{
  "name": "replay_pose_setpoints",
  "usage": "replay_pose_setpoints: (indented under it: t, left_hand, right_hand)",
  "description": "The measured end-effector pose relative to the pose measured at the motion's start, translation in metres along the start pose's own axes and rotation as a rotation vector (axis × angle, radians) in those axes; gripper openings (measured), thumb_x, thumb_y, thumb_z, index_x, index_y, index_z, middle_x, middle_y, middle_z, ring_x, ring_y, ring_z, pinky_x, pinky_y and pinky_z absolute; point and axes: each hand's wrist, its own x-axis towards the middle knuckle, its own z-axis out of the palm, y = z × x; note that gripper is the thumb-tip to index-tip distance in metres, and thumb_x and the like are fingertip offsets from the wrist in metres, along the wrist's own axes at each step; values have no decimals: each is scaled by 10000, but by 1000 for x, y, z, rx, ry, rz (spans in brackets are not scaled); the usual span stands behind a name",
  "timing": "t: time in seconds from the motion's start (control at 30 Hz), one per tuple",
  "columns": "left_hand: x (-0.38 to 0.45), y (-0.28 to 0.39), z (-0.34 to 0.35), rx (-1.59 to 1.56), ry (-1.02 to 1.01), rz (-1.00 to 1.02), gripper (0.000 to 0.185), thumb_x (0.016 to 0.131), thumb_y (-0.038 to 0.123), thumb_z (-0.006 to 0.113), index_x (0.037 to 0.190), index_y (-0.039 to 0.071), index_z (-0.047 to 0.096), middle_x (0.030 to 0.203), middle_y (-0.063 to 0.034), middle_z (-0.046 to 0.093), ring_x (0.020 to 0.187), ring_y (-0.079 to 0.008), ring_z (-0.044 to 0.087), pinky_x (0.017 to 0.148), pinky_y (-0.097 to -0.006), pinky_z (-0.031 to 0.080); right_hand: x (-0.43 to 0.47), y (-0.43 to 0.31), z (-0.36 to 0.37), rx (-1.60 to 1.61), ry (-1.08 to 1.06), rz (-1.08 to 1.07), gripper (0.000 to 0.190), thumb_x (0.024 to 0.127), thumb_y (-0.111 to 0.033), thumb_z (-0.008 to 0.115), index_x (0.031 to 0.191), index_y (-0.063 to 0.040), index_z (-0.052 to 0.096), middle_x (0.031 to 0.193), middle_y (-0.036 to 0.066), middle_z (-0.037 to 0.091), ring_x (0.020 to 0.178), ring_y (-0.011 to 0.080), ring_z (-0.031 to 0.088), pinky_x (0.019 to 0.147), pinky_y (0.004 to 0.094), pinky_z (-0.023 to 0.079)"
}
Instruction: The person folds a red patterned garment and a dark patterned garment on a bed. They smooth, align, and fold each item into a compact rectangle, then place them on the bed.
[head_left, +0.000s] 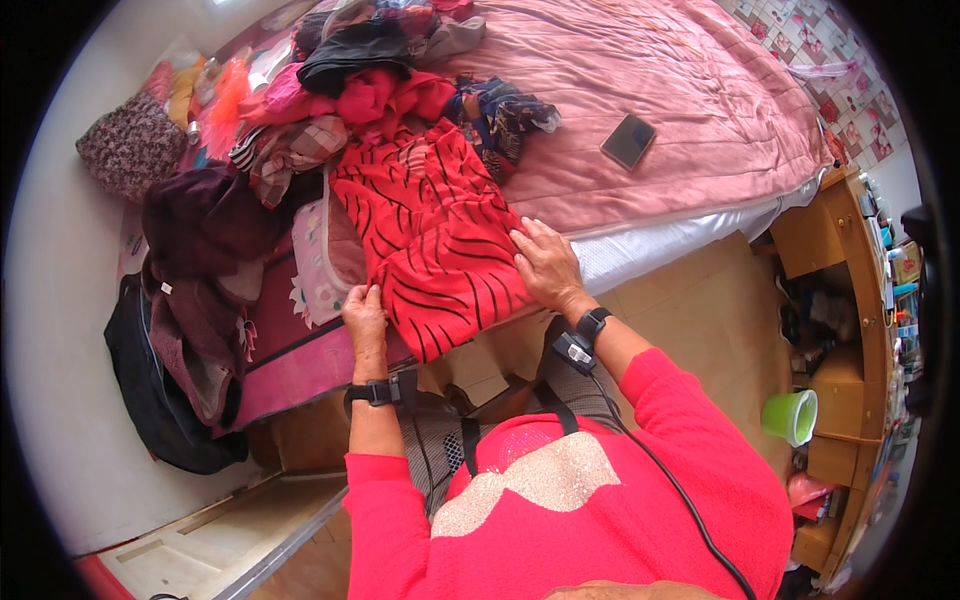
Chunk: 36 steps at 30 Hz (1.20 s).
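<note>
A red garment with black wavy stripes (442, 240) lies spread over the near edge of the bed, its lower part hanging slightly past the edge. At its lower left corner my left hand (365, 319) pinches the fabric between thumb and fingers. My right hand (547, 262) lies flat along the garment's right edge, fingers a little apart and touching the cloth. Beyond the garment is a heap of mixed clothes, with bright red cloth (382, 94), a dark blue patterned cloth (499, 116) and a black garment (356, 56). A checked cloth (304, 150) sits left of it.
A phone (628, 141) rests on the pink quilted bedcover (675, 75). Dark maroon clothing (199, 225) and a black garment (161, 382) drape over the bed's left side. To the right stand a wooden cabinet (847, 442) and a green bin (780, 420). A cable (675, 480) runs from my right wrist.
</note>
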Motion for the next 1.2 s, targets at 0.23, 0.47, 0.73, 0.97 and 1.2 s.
replay_pose_setpoints:
  t: [0.23,0.47,0.73,0.97,1.2]
  left_hand:
    - [-6,11,-13,-85,-73,-62,146,985,182,646,913,57,667,660,17,613,449,-53,501,389,-221,360]
    - [-10,8,-25,-42,-44,-32,148,982,167,635,940,29,671,669,-7,631,447,-73,548,376,-217,366]
    - [-2,8,-21,9,-108,-23,144,982,133,598,968,6,665,675,-25,637,449,-100,585,363,-233,387]
    - [-3,8,-23,10,-93,-82,137,980,115,594,936,-1,652,655,-36,635,436,-95,571,366,-226,387]
    - [-2,6,-21,24,-103,-42,137,983,112,586,936,-4,642,644,-39,632,422,-91,559,362,-224,388]
  right_hand:
    - [1,-3,-3,-20,-46,35,408,916,-236,632,1292,-78,652,1420,194,563,1333,375,503,1110,490,394]
    - [-2,0,0,5,-21,-5,433,938,-256,620,1334,-83,642,1473,184,532,1376,356,476,1147,460,362]
    - [15,-19,-7,72,34,-125,552,944,-335,650,1420,-70,557,1537,198,461,1439,371,412,1197,502,296]
    - [31,-38,-7,30,-265,-117,608,996,-426,566,1492,-85,475,1560,197,432,1466,357,381,1208,536,257]
    - [59,-34,2,125,-15,-42,453,991,-276,592,1387,-57,562,1445,189,539,1318,364,529,1084,468,429]
